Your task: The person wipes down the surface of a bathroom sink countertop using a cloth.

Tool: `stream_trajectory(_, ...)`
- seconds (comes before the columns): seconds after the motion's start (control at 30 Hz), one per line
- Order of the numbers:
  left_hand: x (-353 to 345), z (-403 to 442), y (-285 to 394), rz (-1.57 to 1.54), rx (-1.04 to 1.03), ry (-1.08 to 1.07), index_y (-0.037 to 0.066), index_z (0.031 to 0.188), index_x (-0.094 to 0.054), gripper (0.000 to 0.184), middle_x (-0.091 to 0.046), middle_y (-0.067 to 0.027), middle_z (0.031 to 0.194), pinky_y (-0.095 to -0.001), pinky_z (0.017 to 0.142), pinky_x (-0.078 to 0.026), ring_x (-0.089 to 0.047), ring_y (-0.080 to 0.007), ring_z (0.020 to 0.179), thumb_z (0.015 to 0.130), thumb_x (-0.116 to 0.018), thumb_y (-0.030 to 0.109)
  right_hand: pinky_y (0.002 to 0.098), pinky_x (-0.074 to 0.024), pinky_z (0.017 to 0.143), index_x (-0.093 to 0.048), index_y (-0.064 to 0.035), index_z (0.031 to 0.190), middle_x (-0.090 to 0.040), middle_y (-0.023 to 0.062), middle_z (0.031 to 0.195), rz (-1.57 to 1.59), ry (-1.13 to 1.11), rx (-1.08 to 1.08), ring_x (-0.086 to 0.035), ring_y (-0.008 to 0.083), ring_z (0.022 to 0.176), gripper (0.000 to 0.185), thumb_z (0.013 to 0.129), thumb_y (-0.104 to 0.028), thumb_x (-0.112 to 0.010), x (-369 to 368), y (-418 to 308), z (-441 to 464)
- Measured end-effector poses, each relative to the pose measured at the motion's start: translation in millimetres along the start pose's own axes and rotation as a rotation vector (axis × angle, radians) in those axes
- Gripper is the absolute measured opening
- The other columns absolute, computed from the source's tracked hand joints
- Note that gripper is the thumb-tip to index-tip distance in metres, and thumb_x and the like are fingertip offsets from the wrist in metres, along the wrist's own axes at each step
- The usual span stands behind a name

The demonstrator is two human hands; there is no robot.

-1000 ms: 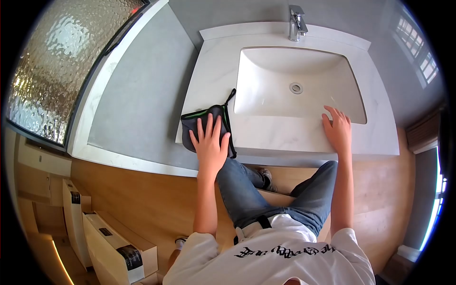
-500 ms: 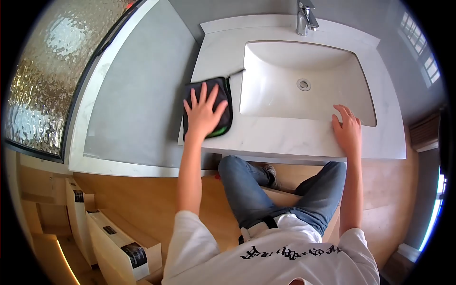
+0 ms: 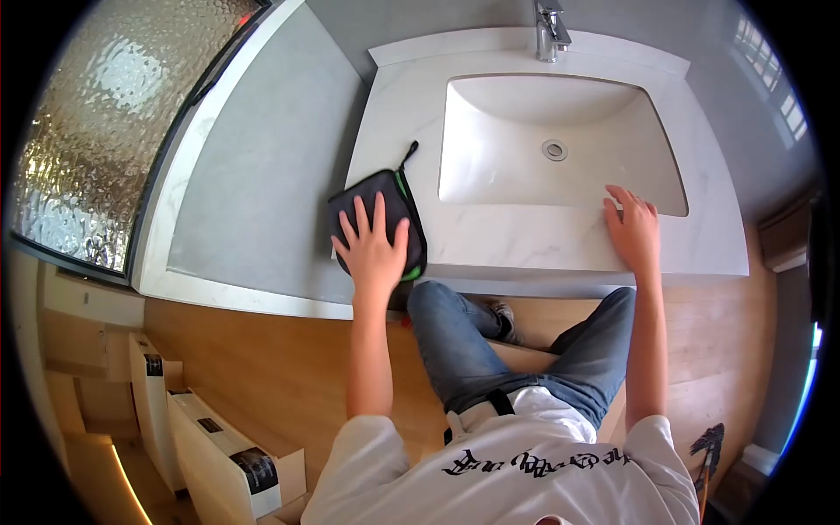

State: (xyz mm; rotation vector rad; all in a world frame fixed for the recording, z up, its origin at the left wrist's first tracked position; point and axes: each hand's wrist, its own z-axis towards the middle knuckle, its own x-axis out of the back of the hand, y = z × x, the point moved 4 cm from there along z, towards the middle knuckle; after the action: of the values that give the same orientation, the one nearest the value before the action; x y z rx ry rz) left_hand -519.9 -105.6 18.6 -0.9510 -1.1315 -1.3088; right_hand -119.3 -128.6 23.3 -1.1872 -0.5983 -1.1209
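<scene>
A black zip case [image 3: 395, 199] with green trim and a dark wrist strap lies at the front left corner of the white marbled countertop [image 3: 507, 234]. Part of it sticks out past the corner. My left hand [image 3: 374, 258] is spread flat on its top, fingers apart. On the front rim of the white sink [image 3: 499, 166], toward the right, rests my right hand [image 3: 634, 234]. Its fingers are loosely bent and apart, with nothing in them.
A chrome faucet [image 3: 549, 35] stands behind the sink. To the left are a grey recessed panel [image 3: 262, 175] and a textured glass pane [image 3: 122, 131]. White boxes [image 3: 219, 446] stand on the wooden floor [image 3: 262, 372] at lower left. A dark-bristled brush [image 3: 707, 446] shows at lower right.
The black case has slid toward me with my left hand on it and turned slightly, now overhanging the counter's front corner. My right hand stays at the sink rim.
</scene>
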Motion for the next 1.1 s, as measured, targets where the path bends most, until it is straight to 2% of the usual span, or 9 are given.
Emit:
stream_trajectory(0.1,8,-45,10,-0.034,-0.052,0.058,0.021,0.149,-0.035,0.06,-0.028,-0.0169,0.155,-0.0672,0.11,-0.014,-0.021,-0.0465,0.142,0.096,-0.048,0.045,0.0405,-0.0401,0.097,-0.064,-0.0085,0.112,-0.07,0.0115,0.101,-0.032,-0.006,0.006,-0.063,0.0289,0.099,0.027,0.093,-0.025,-0.055,-1,-1,0)
stream_trajectory(0.17,17,-61,25,-0.025,-0.074,0.02,0.022,0.149,-0.036,0.061,-0.029,-0.0175,0.155,-0.0692,0.109,-0.012,-0.022,-0.0484,0.141,0.095,-0.051,0.045,0.0403,-0.0402,0.097,-0.065,-0.0081,0.11,-0.07,0.0113,0.098,-0.037,-0.03,0.005,-0.063,0.0278,0.097,0.026,0.094,-0.025,-0.054,2,-5,0)
stream_trajectory(0.23,19,-60,33,-0.046,-0.115,-0.031,0.024,0.149,-0.037,0.063,-0.027,-0.0162,0.156,-0.073,0.107,-0.009,-0.021,-0.0498,0.141,0.093,-0.055,0.047,0.0399,-0.0402,0.097,-0.065,-0.0081,0.11,-0.07,0.0112,0.097,-0.027,-0.023,0.012,-0.064,0.0279,0.096,0.026,0.094,-0.025,-0.054,3,-6,-1)
stream_trajectory(0.33,19,-42,30,-0.122,-0.167,-0.088,0.025,0.148,-0.038,0.065,-0.024,-0.0146,0.158,-0.0733,0.106,-0.008,-0.017,-0.0492,0.142,0.092,-0.056,0.05,0.0392,-0.0404,0.096,-0.065,-0.0079,0.109,-0.071,0.011,0.096,-0.008,-0.015,0.028,-0.064,0.0278,0.095,0.025,0.093,-0.025,-0.056,5,-6,-1)
stream_trajectory(0.4,18,-25,30,-0.117,-0.182,-0.176,0.026,0.149,-0.035,0.068,-0.02,-0.0132,0.159,-0.0723,0.107,-0.006,-0.012,-0.0486,0.143,0.091,-0.055,0.054,0.0388,-0.0404,0.096,-0.065,-0.0078,0.109,-0.071,0.0109,0.097,0.006,-0.012,0.033,-0.064,0.0276,0.095,0.025,0.093,-0.025,-0.056,5,-7,-1)
stream_trajectory(0.63,-14,64,28,-0.005,-0.088,-0.195,0.024,0.154,-0.022,0.078,-0.014,-0.0164,0.16,-0.0698,0.11,-0.004,-0.008,-0.0506,0.143,0.091,-0.044,0.064,0.0384,-0.0404,0.096,-0.065,-0.0069,0.109,-0.07,0.0103,0.097,0.018,-0.04,0.061,-0.064,0.0274,0.094,0.024,0.091,-0.022,-0.059,10,-7,-1)
stream_trajectory(0.83,-31,135,49,-0.013,-0.08,-0.178,0.023,0.153,-0.023,0.078,-0.015,-0.0156,0.16,-0.0697,0.11,-0.005,-0.009,-0.0493,0.144,0.091,-0.042,0.066,0.0403,-0.0399,0.097,-0.065,-0.0057,0.108,-0.07,0.0103,0.095,0.034,-0.026,0.091,-0.063,0.0283,0.095,0.023,0.09,-0.02,-0.059,14,-12,0)
stream_trajectory(0.97,-43,182,62,0.017,0.011,-0.193,0.025,0.154,-0.021,0.081,-0.014,-0.0136,0.161,-0.0699,0.11,-0.005,-0.009,-0.0483,0.144,0.09,-0.035,0.071,0.0417,-0.0394,0.097,-0.065,-0.0053,0.109,-0.069,0.011,0.095,0.05,-0.029,0.073,-0.063,0.0296,0.096,0.024,0.089,-0.017,-0.06,13,-11,1)
stream_trajectory(1.1,-61,241,65,-0.035,0.06,-0.169,0.021,0.154,-0.023,0.084,-0.015,-0.0164,0.16,-0.0729,0.108,-0.006,-0.009,-0.0516,0.143,0.089,-0.033,0.073,0.0419,-0.0393,0.097,-0.065,-0.0051,0.111,-0.068,0.0116,0.096,0.055,-0.039,0.077,-0.062,0.0301,0.097,0.026,0.088,-0.016,-0.061,13,-13,3)
